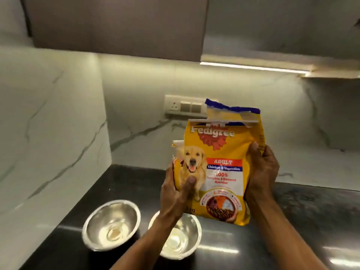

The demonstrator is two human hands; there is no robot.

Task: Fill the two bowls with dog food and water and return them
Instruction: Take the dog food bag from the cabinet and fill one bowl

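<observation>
A yellow dog food bag (pixel 220 166) with a torn-open top is held upright above the black counter. My left hand (pixel 178 193) grips its lower left edge, thumb on the front. My right hand (pixel 261 172) clasps its right side. Two steel bowls stand on the counter below. The left bowl (pixel 111 225) shows nothing inside but reflections. The right bowl (pixel 181 240) sits under my left forearm, which hides part of it; its visible inside also holds nothing.
The black counter (pixel 292 221) runs to the right. White marble walls (pixel 54 123) close the corner at left and behind. A switch and socket plate (pixel 185 107) is on the back wall. Overhead cabinets (pixel 116 26) hang above.
</observation>
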